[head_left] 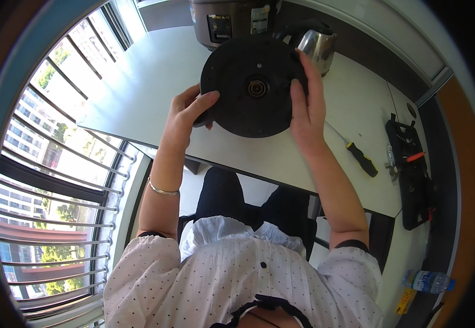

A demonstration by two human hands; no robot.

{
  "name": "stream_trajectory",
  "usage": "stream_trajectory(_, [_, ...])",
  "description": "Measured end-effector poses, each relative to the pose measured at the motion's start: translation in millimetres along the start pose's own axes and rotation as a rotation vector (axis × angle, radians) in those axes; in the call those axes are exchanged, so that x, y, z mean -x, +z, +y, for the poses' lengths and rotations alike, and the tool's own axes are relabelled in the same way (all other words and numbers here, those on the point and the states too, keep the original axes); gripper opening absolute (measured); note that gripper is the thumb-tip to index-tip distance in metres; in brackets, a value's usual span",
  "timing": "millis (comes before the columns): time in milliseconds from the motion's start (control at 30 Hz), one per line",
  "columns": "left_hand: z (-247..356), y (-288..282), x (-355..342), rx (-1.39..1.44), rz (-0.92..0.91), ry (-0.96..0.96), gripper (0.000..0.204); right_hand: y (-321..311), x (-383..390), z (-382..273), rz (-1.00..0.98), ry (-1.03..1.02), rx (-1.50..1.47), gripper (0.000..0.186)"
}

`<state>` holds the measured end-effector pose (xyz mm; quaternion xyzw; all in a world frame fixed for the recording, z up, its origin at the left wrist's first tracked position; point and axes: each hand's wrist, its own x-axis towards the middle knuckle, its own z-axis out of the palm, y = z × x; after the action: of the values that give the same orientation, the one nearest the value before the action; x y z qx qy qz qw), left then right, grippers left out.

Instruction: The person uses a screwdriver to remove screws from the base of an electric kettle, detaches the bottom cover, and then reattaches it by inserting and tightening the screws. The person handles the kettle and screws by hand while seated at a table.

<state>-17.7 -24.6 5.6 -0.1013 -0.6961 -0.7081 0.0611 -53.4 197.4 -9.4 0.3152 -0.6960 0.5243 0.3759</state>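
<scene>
Both hands hold up a black round kettle base (232, 104) above the table, its flat face toward me. At its centre is a brass-coloured ring connector, with a small screw above it. My left hand (188, 112) grips the left edge, thumb on the face and most fingers hidden behind. On the right edge, my right hand (307, 104) is closed with the thumb on the face and fingers along the rim. A steel kettle (319, 49) with black parts stands behind the base, partly covered by it. A screwdriver (362, 158) with a black and yellow handle lies right of my right hand.
A brown multicooker (232, 22) stands at the back of the white table (139, 82). At the right lie a black tool case (410, 180) with tools and a water bottle (433, 281) beside a yellow item (405, 302). A barred window (57, 164) is on the left.
</scene>
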Motion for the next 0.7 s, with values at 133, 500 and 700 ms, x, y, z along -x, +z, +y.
stream_trajectory(133, [-0.4, 0.5, 0.3, 0.008, 0.005, -0.001, 0.049, -0.4, 1.7, -1.7, 0.002, 0.007, 0.008, 0.042])
stream_trajectory(500, [-1.3, 1.8, 1.4, 0.005, 0.025, 0.01, 0.054, -3.7, 7.0, -2.2, -0.009, -0.04, 0.035, 0.046])
stream_trajectory(700, [-2.9, 1.9, 1.3, 0.008, 0.026, 0.013, 0.059, -5.4, 8.6, -2.1, -0.011, -0.071, 0.07, 0.046])
